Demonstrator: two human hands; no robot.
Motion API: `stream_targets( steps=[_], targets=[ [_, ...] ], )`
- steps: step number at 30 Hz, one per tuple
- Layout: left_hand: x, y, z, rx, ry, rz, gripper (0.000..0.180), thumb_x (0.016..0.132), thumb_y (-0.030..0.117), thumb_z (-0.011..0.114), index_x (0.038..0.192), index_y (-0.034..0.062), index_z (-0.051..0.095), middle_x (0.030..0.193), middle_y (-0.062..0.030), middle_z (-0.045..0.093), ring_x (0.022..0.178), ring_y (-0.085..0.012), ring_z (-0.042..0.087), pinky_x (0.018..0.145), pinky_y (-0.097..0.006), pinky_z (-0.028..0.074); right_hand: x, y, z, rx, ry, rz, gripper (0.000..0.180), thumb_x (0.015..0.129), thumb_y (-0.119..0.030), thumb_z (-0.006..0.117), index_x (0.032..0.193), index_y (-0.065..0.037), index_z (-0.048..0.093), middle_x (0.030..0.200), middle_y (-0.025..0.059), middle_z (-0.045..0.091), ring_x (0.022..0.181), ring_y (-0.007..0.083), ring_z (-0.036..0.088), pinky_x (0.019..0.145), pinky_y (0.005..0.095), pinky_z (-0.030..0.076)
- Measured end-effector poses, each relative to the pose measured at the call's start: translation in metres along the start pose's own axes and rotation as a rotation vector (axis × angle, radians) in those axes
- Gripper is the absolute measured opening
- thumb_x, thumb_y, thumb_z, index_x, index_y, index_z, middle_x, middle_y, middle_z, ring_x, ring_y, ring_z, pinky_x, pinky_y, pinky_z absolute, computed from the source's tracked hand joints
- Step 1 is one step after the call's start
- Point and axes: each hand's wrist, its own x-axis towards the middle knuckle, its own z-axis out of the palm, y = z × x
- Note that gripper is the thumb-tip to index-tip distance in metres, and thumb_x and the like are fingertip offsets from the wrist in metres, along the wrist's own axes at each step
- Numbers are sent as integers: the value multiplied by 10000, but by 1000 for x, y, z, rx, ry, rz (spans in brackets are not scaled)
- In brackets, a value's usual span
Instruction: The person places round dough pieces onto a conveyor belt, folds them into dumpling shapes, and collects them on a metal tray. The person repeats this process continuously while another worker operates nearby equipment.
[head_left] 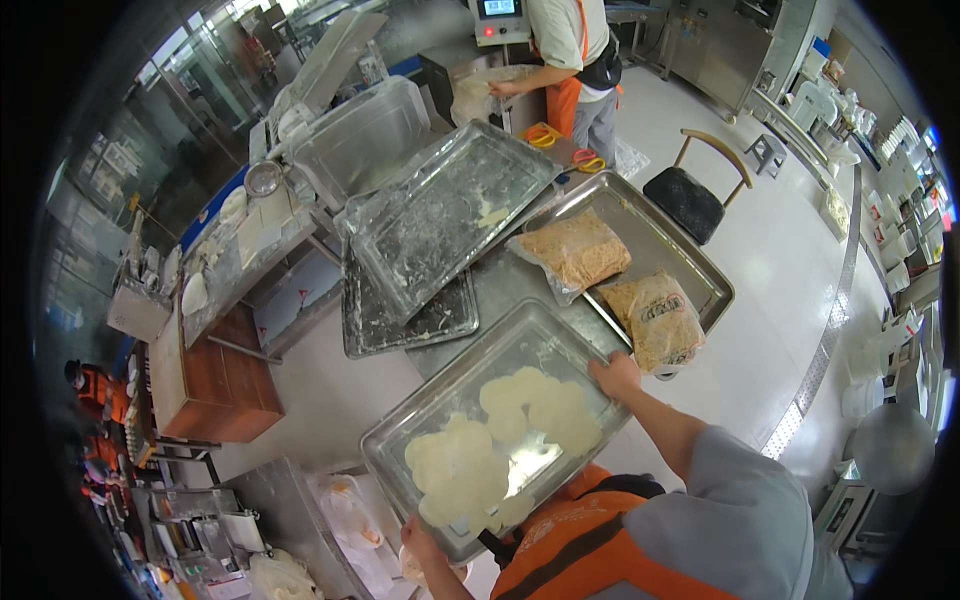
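Observation:
A rectangular metal tray with pale flattened dough pieces in it is held in front of my orange apron. My left hand grips its near left edge. On the right side, my right hand is closed around the opposite rim. The dough rounds lie in overlapping clusters, with bare shiny metal between them. Just beyond the tray are two clear bags of tan crumbs, one bag behind the other bag, both resting on another metal tray.
Flour-dusted trays lie stacked on the table ahead. Scissors with yellow handles and red-yellow handles sit behind them. A co-worker stands at the far side by a machine. A black-seated chair is at the right.

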Motion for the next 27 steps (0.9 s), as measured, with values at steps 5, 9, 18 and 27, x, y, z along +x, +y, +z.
stream_targets(
  steps=[5, 9, 18, 27],
  targets=[
    [-6, 28, -20, -51, -19, -4, 636, 975, 364, 612, 1358, -113, 440, 1274, -192, 591, 1139, -287, 583, 971, -407, 464, -47, -3, -31, 95, 66, 110, 560, 818, -522, 672, 1054, -16, 715, 1062, 222, 708, 1023, 376, 671, 892, 447, 519],
    [4, 40, -15, -102, -4, 107, 414, 967, 343, 604, 1161, -23, 600, 1143, -106, 624, 1065, -240, 583, 945, -389, 455, -92, 11, -55, 255, 184, 168, 537, 834, -503, 676, 1074, -24, 717, 1096, 209, 707, 1051, 370, 662, 910, 426, 511],
    [3, 100, 82, -28, -410, 462, 250, 979, 265, 620, 946, 29, 546, 898, -9, 505, 854, -127, 459, 781, -306, 405, -174, 127, -110, 630, 672, 345, 440, 899, -396, 668, 851, 42, 671, 710, 140, 658, 663, 210, 594, 664, 395, 487],
    [-90, 118, 234, 146, -840, 682, 233, 951, 219, 661, 911, 24, 540, 817, 16, 463, 772, -105, 423, 694, -267, 382, -249, 308, -78, 1009, 1005, 548, 476, 964, -386, 625, 729, 27, 589, 650, 23, 538, 614, 121, 462, 546, 330, 398]
  ],
)
